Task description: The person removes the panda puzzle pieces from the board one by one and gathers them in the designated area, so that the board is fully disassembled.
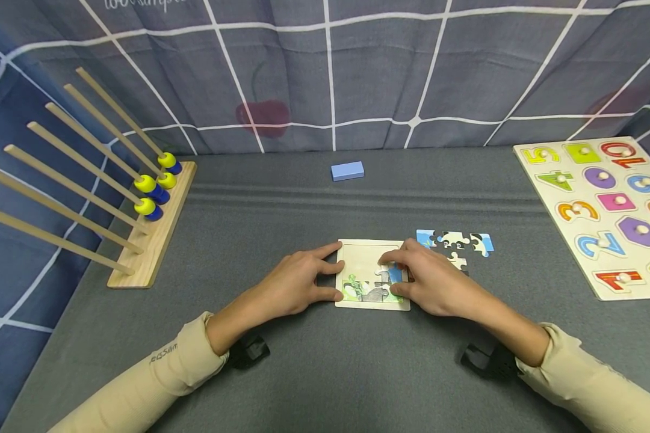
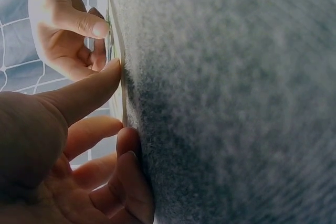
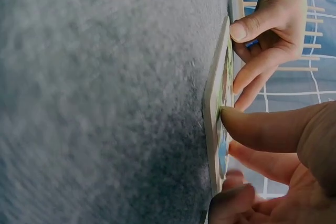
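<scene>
A shallow wooden puzzle tray (image 1: 360, 255) lies flat on the grey table, with joined pieces (image 1: 360, 291) showing green leaves and grey shapes along its near side. My left hand (image 1: 295, 279) rests at the tray's left edge, thumb at the near corner and fingers spread along the side. Over the right part of the tray, my right hand (image 1: 439, 279) holds a grey-and-blue puzzle piece (image 1: 393, 275) between thumb and index finger, low against the tray. In the right wrist view its thumb (image 3: 252, 127) touches the picture surface. Part of the tray's right side is hidden beneath this hand.
Several loose panda puzzle pieces (image 1: 454, 240) lie just beyond my right hand. A blue block (image 1: 348, 171) sits farther back. On the left stands a wooden peg rack (image 1: 165, 234) with yellow and blue beads; a number-and-shape board (image 1: 579, 240) lies at the right.
</scene>
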### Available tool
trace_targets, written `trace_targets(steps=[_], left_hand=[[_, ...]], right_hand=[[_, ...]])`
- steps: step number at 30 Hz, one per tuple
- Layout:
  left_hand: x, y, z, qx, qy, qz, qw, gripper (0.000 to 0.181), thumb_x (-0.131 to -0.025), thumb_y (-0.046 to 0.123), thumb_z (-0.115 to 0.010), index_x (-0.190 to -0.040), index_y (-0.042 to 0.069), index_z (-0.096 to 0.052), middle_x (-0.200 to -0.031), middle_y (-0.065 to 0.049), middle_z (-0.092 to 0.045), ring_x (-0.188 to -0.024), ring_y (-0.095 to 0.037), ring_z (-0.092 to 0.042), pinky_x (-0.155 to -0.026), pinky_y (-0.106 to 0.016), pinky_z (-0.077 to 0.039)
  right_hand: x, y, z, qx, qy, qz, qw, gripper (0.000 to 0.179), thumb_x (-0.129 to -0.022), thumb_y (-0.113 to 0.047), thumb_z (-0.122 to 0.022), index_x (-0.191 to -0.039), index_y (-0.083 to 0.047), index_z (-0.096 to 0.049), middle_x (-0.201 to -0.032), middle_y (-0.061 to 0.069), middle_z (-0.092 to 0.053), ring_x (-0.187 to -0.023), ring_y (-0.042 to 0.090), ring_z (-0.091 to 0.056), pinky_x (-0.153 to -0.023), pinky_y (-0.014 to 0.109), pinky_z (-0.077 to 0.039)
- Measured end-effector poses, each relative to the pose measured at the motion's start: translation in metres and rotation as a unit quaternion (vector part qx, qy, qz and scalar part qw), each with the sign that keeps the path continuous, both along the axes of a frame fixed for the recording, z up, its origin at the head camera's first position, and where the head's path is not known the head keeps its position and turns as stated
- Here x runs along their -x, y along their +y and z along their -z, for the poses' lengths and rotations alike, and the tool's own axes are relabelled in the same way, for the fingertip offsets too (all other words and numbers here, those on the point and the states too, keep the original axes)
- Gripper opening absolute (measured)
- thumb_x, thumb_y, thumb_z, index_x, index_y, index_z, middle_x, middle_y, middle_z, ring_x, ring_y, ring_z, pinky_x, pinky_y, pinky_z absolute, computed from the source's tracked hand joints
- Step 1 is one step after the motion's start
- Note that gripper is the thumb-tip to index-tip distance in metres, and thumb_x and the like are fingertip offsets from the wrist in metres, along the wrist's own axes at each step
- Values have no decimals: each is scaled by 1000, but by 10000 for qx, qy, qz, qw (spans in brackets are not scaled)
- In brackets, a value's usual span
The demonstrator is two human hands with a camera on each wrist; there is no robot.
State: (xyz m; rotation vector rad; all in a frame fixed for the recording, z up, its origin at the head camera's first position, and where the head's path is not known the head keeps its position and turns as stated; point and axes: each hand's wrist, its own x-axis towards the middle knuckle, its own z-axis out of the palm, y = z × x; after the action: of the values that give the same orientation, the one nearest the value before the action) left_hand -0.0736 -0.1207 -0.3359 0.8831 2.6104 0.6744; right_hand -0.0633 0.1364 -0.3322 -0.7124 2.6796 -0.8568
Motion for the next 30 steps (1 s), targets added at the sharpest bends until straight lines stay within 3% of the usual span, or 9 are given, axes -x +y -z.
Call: trace_targets(steps=[8, 15, 30], left_hand=[[0, 0, -1, 4, 31, 10, 10000, 55, -84, 30, -79, -131, 5, -64, -152, -13, -41, -129, -33, -50, -98, -49, -44], [-1, 0, -2, 32, 21, -23, 10000, 55, -84, 31, -79, -131, 6, -64, -152, -13, -41, -129, -32, -49, -99, -48, -43], [-1, 0, -3, 5, 26, -24, 10000, 56, -84, 31, -79, -131, 6, -64, -152, -13, -41, -129, -33, -49, -99, -50, -43]], right_hand=[[-2, -2, 2, 63, 312, 184, 9993, 36, -77, -2, -81, -109, -13, -69, -98, 3, -52, -73, 14, -45, -65, 34, -38], [-2, -2, 2, 239, 214, 226, 9992, 35, -77, 0, -79, -105, -16, -65, -82, -5, -54, -70, 12, -48, -62, 34, -39], [-2, -1, 1, 354, -68, 195, 9992, 37, -79, 1, -76, -112, -15, -68, -76, -6, -53, -64, 11, -47, -60, 33, -40]])
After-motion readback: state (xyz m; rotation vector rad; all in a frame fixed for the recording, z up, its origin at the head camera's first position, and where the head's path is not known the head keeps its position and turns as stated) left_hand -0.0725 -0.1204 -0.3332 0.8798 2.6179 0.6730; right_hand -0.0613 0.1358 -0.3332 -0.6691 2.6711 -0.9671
